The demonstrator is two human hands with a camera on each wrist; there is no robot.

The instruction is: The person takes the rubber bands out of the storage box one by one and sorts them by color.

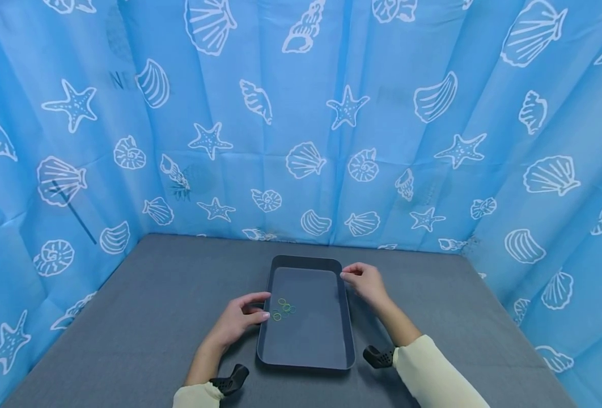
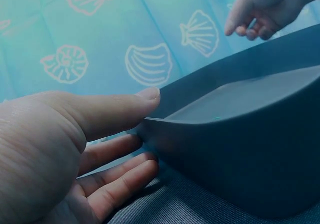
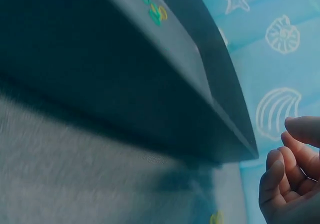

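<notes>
Two letters (image 1: 118,80), "NE", mark the curtain (image 1: 280,130) beyond the tray (image 1: 311,340).

The tray (image 1: 311,340) looks smooth and matt, the table cover (image 1: 168,300) woven cloth.

Faint dark letters (image 1: 121,80), prob. "NE", on blue shell-print curtain (image 1: 275,133), upper L, head view.

Rings (image 3: 155,17) too small in head view for us to count; top edge crops them in right wrist view. There, yellow scrap (image 3: 216,218) blurred, cut by bottom edge; we can't name it. Tray (image 2: 250,159) runs past right edge in left wrist view. Left sleeve (image 1: 198,395), right sleeve (image 1: 436,371) cut off below, head view.
</notes>
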